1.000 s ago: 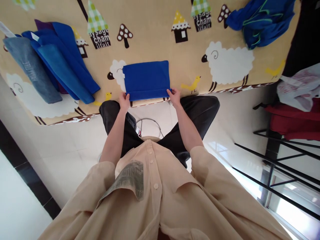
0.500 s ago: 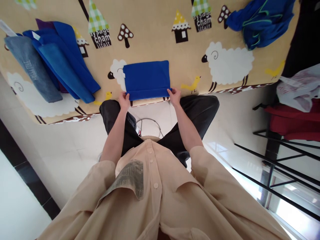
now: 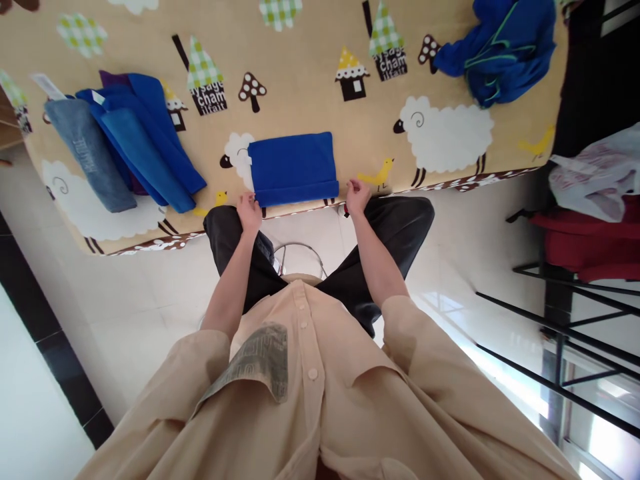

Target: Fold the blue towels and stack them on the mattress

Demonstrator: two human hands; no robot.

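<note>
A blue cloth (image 3: 294, 163) lies flat on the sheep-patterned tablecloth (image 3: 300, 80), with a narrow folded strip along its near edge and a small white tag on its left side. My left hand (image 3: 249, 213) is at the cloth's near left corner, fingers slightly parted; whether they touch it is hard to see. To the right of the near right corner, my right hand (image 3: 359, 197) is apart from the cloth, loosely curled and holding nothing.
At left lie a rolled grey-blue towel (image 3: 90, 153) and several blue folded cloths (image 3: 145, 157). A crumpled blue garment with green trim (image 3: 505, 57) is at the far right. Beside the table stand a black metal rack (image 3: 550, 320), a red cloth (image 3: 590, 247) and a white plastic bag (image 3: 590, 173).
My right hand has let go of the cloth's near right corner and moved slightly right. My left hand has loosened at the left corner. The view has shifted a little.
</note>
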